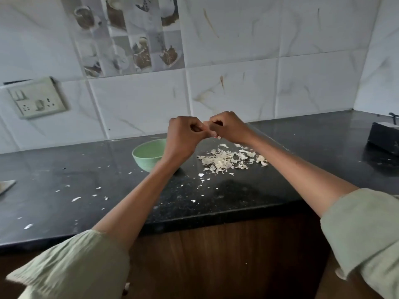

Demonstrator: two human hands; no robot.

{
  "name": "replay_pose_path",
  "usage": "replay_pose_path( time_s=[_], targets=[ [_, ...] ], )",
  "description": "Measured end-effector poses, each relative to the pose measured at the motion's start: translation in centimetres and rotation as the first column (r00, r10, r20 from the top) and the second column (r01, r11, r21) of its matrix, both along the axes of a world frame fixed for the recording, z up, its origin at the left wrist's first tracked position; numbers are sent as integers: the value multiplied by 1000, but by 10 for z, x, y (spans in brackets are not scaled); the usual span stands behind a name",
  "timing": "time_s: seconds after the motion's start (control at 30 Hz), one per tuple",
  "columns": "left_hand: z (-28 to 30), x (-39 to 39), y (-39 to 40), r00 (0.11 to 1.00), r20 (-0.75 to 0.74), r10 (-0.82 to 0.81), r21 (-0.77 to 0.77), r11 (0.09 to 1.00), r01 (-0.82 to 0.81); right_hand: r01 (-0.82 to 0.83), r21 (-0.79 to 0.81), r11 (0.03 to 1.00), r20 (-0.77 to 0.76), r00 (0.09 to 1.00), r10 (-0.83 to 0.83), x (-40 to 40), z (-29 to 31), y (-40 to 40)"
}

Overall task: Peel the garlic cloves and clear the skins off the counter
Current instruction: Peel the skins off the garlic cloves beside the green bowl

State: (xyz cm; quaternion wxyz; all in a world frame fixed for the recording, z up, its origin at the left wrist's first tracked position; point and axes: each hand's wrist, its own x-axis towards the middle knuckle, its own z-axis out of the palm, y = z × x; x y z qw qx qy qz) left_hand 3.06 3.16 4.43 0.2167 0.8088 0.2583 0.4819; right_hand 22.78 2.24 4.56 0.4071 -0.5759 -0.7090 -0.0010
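Observation:
My left hand (183,137) and my right hand (228,127) meet above the black counter (86,190), fingers curled, and pinch a small garlic clove (206,124) between them. Most of the clove is hidden by my fingertips. A bit of pale skin hangs under my right hand. A pile of garlic skins (228,159) lies on the counter just below and to the right of my hands. Left of the pile stands a pale green bowl (146,154), partly behind my left wrist; its contents are not visible.
Small skin flakes (76,199) are scattered over the left and front of the counter. A dark box (384,137) sits at the far right by the wall. A switchboard (36,98) is on the tiled wall at left. The counter's front edge runs above a wooden cabinet.

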Motion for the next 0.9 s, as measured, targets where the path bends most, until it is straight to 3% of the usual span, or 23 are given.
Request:
replay_pose_path(
  time_s=[0.17, 0.33, 0.5, 0.9],
  targets=[
    [-26, 51, 25, 999, -37, 28, -126, 992, -32, 52, -54, 997, -132, 990, -58, 57, -36, 2],
    [-44, 59, 53, 998, -58, -37, -215, 976, 24, -9, -214, 977, 27, 1000, 16, 75, -40, 16],
    [-50, 54, 65, 998, -14, -64, -184, 981, 61, 5, -375, 927, 222, 971, 84, 83, -39, 18],
    [-46, 49, 45, 999, 36, -31, -313, 949, 41, -81, -469, 880, 219, 954, 204, 69, -40, 8]
  ],
)
